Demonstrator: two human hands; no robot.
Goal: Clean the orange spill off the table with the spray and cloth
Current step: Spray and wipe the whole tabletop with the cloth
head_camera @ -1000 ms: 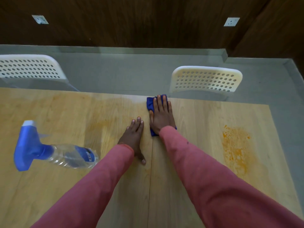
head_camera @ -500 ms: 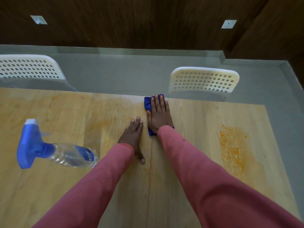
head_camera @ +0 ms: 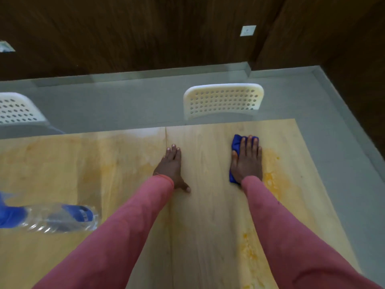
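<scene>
Now we lean over the pale wood table [head_camera: 129, 167] by dark panelled walls. Our right hand [head_camera: 248, 163] presses the blue cloth [head_camera: 236, 142] flat, fingers straight, touching the orange spill [head_camera: 273, 178]; our left hand [head_camera: 171, 167] rests flat nearby, holding nothing. Well left of it lies the spray bottle [head_camera: 54, 217].

Right hand [head_camera: 248, 161] flat on blue cloth [head_camera: 236, 142], pressing it to the wood table [head_camera: 198, 226] just beside the orange spill [head_camera: 273, 178]. Left hand [head_camera: 171, 167] flat on bare wood nearby. Spray bottle [head_camera: 56, 217] lies on its side, far left. White chair [head_camera: 224, 100] behind table.
</scene>
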